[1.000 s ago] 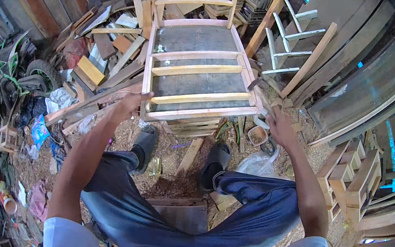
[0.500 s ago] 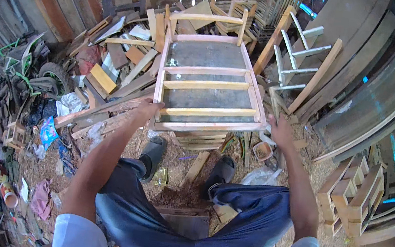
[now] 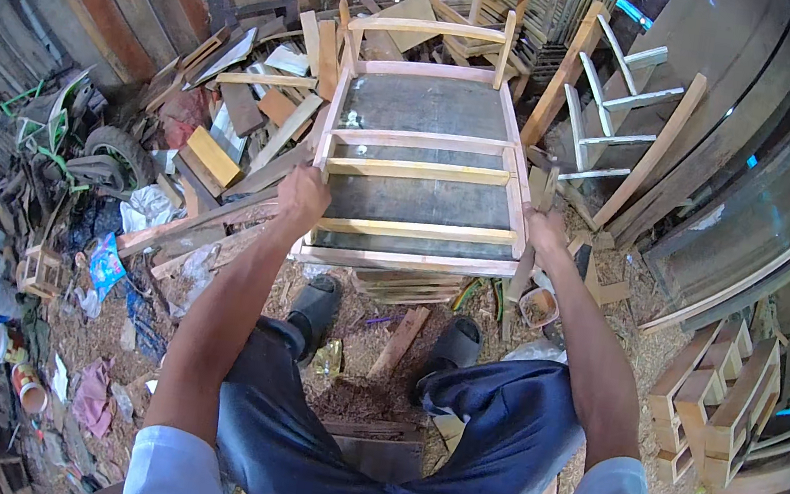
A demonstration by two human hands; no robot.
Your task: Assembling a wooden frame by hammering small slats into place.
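In front of me is a pale wooden frame (image 3: 413,263) with several crossbars and a raised rail at its far end. A dark flat surface (image 3: 425,105) shows between the bars. My left hand (image 3: 304,197) is closed around the left side rail, near its front corner. My right hand (image 3: 545,236) is closed at the right side rail, close to the front corner. A narrow strip of wood (image 3: 520,277) stands beside that hand; whether the fingers also grip it I cannot tell.
Scrap boards and a yellow block (image 3: 208,158) pile up to the left, near a small motorbike (image 3: 77,137). A white-slatted wooden piece (image 3: 626,113) leans at the right. Wooden box-like frames (image 3: 717,399) stand lower right. Shavings cover the floor around my sandals (image 3: 314,306).
My left hand has slid farther up the left rail, away from the corner. My right hand has come closer against the right rail. The whole view has shifted slightly.
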